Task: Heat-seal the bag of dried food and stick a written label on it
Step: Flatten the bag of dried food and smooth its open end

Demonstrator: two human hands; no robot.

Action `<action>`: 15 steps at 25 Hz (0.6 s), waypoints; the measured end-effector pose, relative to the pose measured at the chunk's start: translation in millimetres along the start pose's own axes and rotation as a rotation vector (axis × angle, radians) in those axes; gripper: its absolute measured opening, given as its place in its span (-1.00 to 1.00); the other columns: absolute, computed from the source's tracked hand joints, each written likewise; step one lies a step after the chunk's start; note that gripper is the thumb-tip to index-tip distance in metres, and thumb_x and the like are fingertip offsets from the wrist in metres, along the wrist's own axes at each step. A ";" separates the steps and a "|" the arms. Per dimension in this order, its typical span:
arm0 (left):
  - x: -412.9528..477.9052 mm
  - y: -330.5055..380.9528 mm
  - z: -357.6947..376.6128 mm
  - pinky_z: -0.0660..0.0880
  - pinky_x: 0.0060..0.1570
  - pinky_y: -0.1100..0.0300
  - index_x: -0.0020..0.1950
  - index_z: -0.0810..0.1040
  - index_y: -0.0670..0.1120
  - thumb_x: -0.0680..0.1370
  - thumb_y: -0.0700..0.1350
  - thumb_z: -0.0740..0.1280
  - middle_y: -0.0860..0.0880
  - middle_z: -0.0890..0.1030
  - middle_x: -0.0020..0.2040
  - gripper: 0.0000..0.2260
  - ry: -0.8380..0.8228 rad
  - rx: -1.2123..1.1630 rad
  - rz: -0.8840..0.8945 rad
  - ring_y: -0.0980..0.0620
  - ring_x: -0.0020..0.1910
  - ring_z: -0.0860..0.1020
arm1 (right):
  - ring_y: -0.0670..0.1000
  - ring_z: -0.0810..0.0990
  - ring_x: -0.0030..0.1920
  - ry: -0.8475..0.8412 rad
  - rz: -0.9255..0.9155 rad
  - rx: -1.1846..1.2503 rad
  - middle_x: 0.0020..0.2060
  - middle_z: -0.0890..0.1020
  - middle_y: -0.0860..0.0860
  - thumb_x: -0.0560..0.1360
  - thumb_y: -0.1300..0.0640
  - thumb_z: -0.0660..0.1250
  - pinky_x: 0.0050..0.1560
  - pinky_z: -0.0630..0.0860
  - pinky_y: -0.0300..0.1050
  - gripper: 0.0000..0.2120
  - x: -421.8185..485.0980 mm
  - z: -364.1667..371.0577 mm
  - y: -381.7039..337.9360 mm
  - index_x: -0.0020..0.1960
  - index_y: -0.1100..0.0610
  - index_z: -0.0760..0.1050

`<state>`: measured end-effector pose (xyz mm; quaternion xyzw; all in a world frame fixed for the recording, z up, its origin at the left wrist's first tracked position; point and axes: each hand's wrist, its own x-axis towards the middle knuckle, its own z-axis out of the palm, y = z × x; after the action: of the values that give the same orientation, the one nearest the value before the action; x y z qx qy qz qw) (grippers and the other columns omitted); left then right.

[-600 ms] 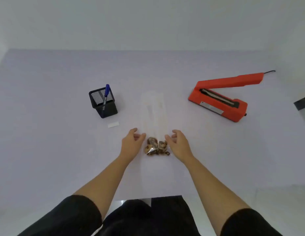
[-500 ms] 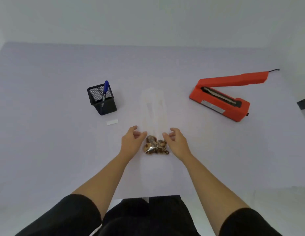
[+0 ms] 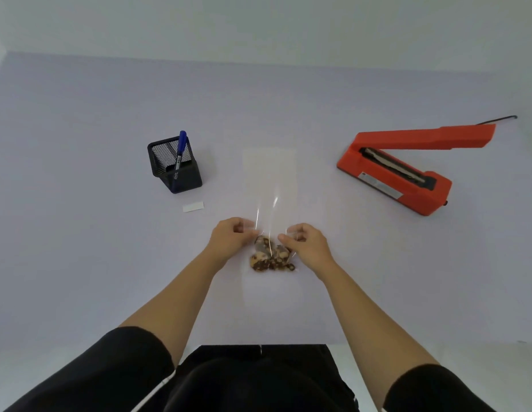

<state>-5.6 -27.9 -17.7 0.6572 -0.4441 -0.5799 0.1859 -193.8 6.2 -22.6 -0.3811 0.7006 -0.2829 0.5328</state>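
Bottom edge: black sleeves (image 3: 110,376) cut off by the frame; bare forearms reach forward over the pale worktop (image 3: 80,233). Both hands palm-down, knuckles toward the camera, fingers curled. Left hand (image 3: 229,236) pinches the left edge of the clear bag (image 3: 270,179); right hand (image 3: 309,242) pinches its right edge, thumb tip turned inward. Each grip narrow, closed on film; fingertips partly hidden under the hands, and exact contact is hard to read through the glare. Dried food (image 3: 270,257), brown and tan pieces, heaped at the bag's near end between the two hands, touching the right thumb side. The bag itself is nearly invisible: only bright crease lines and a faint rectangle running away from the hands; the far mouth edge is hard to make out. Left of the bag, a small white label (image 3: 193,206) lies flat. Just beyond it, a mesh pen cup (image 3: 175,168) holds a blue marker (image 3: 180,147), tilted. Far right, an orange heat sealer (image 3: 401,173), arm raised; cord (image 3: 496,120) only partly seen.
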 end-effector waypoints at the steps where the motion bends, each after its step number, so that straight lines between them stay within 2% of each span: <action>1: -2.1 0.9 -4.0 0.47 -0.15 0.27 0.03 0.61 -0.13 0.46 -0.15 0.43 -0.06 0.61 -0.10 -0.83 -0.045 -0.017 0.014 0.01 -0.12 0.56 | -0.03 0.51 -0.21 -0.016 -0.005 0.011 -0.25 0.51 -0.01 0.37 0.11 0.49 -0.19 0.46 -0.31 -0.79 0.6 -1.8 1.8 -0.06 0.08 0.52; 3: -4.9 0.1 -11.0 0.44 -0.14 0.28 -0.05 0.63 -0.19 0.47 -0.20 0.41 -0.01 0.60 -0.17 -0.90 -0.121 -0.019 0.048 0.06 -0.18 0.53 | -0.04 0.51 -0.24 -0.054 -0.012 0.044 -0.30 0.48 -0.01 0.37 0.14 0.50 -0.16 0.49 -0.27 -0.81 1.0 -4.6 3.1 -0.07 0.06 0.54; 5: -6.6 -0.9 -14.8 0.43 -0.14 0.29 -0.06 0.61 -0.22 0.49 -0.21 0.39 0.01 0.60 -0.20 -0.91 -0.148 0.000 0.081 0.08 -0.21 0.50 | -0.08 0.50 -0.29 -0.091 -0.009 0.082 -0.34 0.48 -0.03 0.38 0.17 0.49 -0.21 0.49 -0.36 -0.84 0.3 -6.5 2.3 -0.07 0.12 0.57; 7: -7.0 -2.4 -14.7 0.45 -0.11 0.25 -0.11 0.60 -0.13 0.50 -0.18 0.37 -0.02 0.59 -0.19 -0.97 -0.146 -0.019 0.086 0.05 -0.19 0.51 | -0.10 0.51 -0.30 -0.102 -0.010 0.098 -0.34 0.53 -0.03 0.39 0.19 0.47 -0.27 0.47 -0.41 -0.91 -0.8 -5.3 0.1 -0.14 0.15 0.58; 10: -9.0 -2.9 -7.1 0.47 -0.04 0.13 -0.14 0.54 -0.08 0.51 -0.16 0.35 -0.08 0.60 -0.14 -0.96 -0.151 -0.090 0.072 -0.02 -0.11 0.55 | -0.08 0.54 -0.23 -0.087 -0.025 0.113 -0.28 0.58 -0.03 0.42 0.18 0.44 -0.17 0.48 -0.30 -0.90 -1.0 -2.3 0.4 -0.22 0.11 0.53; 13: -9.4 -2.9 -2.7 0.52 -0.03 0.17 -0.08 0.50 -0.07 0.44 -0.11 0.44 -0.13 0.67 -0.08 -0.85 -0.134 -0.089 0.105 -0.01 -0.09 0.62 | -0.07 0.60 -0.12 -0.101 -0.023 0.175 -0.15 0.62 -0.03 0.45 0.17 0.41 -0.17 0.50 -0.33 -0.87 -1.6 0.7 0.3 -0.20 0.13 0.47; 15: -8.2 -1.6 -4.6 0.52 0.02 0.18 -0.02 0.51 -0.07 0.42 -0.10 0.47 -0.09 0.70 -0.11 -0.78 -0.134 -0.050 0.116 0.03 -0.07 0.64 | -0.05 0.62 -0.14 -0.123 -0.042 0.183 -0.15 0.65 0.02 0.46 0.17 0.41 -0.19 0.50 -0.31 -0.88 -1.9 -1.1 0.2 -0.17 0.13 0.47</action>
<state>-0.2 -21.7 -12.9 0.5854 -0.4781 -0.6217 0.2056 -194.6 7.9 -21.4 -0.3621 0.6296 -0.3330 0.6014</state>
